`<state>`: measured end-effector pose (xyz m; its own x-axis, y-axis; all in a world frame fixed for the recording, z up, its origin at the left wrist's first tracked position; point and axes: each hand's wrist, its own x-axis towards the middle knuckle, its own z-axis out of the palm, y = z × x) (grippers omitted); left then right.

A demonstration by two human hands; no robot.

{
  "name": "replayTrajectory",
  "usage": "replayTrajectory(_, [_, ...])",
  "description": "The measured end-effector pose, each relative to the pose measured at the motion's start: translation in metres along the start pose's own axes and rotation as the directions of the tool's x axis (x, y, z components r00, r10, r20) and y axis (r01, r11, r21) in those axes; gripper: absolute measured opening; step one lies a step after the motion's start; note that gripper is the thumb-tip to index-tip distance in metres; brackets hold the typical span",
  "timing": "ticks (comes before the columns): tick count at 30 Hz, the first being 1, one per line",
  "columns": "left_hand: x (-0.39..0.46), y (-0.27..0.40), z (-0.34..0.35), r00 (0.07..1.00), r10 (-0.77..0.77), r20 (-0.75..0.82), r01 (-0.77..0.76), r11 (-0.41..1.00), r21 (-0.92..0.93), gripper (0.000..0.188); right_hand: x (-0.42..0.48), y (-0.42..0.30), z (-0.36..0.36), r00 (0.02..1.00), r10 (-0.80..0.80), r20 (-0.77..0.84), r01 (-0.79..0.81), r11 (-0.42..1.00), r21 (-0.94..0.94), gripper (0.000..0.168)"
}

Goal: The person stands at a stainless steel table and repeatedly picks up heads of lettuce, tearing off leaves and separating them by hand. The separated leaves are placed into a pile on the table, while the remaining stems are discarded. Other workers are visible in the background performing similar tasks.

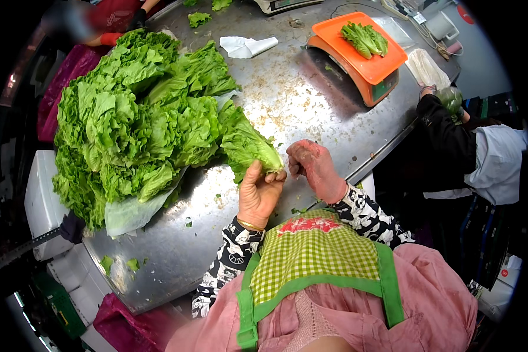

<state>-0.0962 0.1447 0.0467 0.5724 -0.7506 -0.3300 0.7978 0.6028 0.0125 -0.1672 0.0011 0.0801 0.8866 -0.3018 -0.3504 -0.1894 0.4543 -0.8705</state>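
Observation:
My left hand grips a head of leafy green lettuce near its pale cut base, palm turned up. The leaves of this head point away to the upper left, over the steel table. Just right of the base is my right hand, in a worn, stained reddish glove, fingers curled inward. It is apart from the lettuce, and whether something small is inside it is hidden. A large heap of lettuce lies to the left, partly on a pale translucent sheet.
An orange scale with lettuce on its tray stands at the far right of the steel table. White paper lies behind. Other people work at the upper left and right; one sleeve reaches beside a plastic bag.

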Motion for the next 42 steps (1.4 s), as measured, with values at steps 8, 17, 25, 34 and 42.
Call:
replayTrajectory(8, [0.002, -0.004, -0.004, 0.995, 0.066, -0.08, -0.043, 0.966, 0.255, 0.025, 0.002, 0.007, 0.01, 0.999, -0.031, -0.035, 0.028, 0.996, -0.087, 0.02])
replayTrajectory(17, [0.001, -0.002, 0.007, 0.935, 0.354, -0.04, -0.305, 0.853, 0.423, 0.036, 0.016, 0.033, -0.025, 0.995, 0.079, 0.057, -0.071, 0.989, -0.131, 0.035])
replayTrajectory(25, [0.005, -0.007, 0.003, 0.972, 0.204, -0.118, -0.086, 0.773, 0.628, 0.046, 0.003, -0.032, 0.01, 0.769, -0.484, 0.418, 0.602, 0.327, -0.729, 0.088])
replayTrajectory(34, [0.007, -0.014, 0.004, 0.978, 0.142, 0.155, -0.205, 0.812, 0.547, 0.048, 0.028, -0.051, -0.022, 0.666, -0.509, 0.546, 0.722, 0.252, -0.645, 0.059])
replayTrajectory(42, [0.005, 0.009, -0.015, 0.847, -0.011, 0.532, -0.355, -0.756, 0.55, 0.06, 0.14, -0.152, -0.174, 0.529, -0.823, -0.206, 0.706, 0.562, -0.432, 0.06])
